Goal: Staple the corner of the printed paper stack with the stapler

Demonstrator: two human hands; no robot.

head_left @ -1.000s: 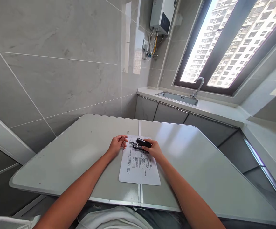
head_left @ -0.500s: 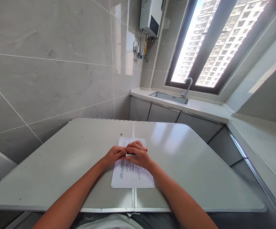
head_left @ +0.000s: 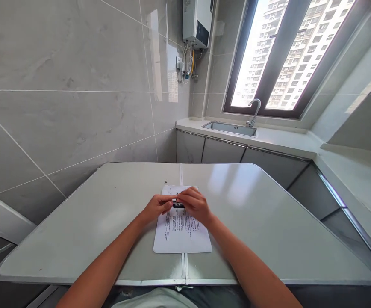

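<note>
- Lying between the two hands, above the upper part of a printed sheet of paper (head_left: 182,244), is a black stapler (head_left: 179,205), mostly hidden by fingers.
- Curled over its right part, the right hand (head_left: 196,207) grips it from above, fingers bent and close together.
- At its left end the left hand (head_left: 158,206) has its fingers drawn in, the fingertips meeting or nearly meeting the right hand's; whether they pinch anything, I cannot tell.
- Dark casing and a shiny metal strip show in the gap between the hands.
- White and flat, the paper has rounded near corners and dense rows of black print.
- Just past its far edge lies a tiny dark piece (head_left: 165,182), too small to identify.
- Smooth and glossy, the pale table (head_left: 265,239) has rounded corners, a metal-trimmed near edge and a central seam (head_left: 181,173) running under the paper.
- Its surface stretches well beyond both forearms; grey wall tiles (head_left: 76,124) rise past the left side, a white counter (head_left: 278,141) past the far right.
</note>
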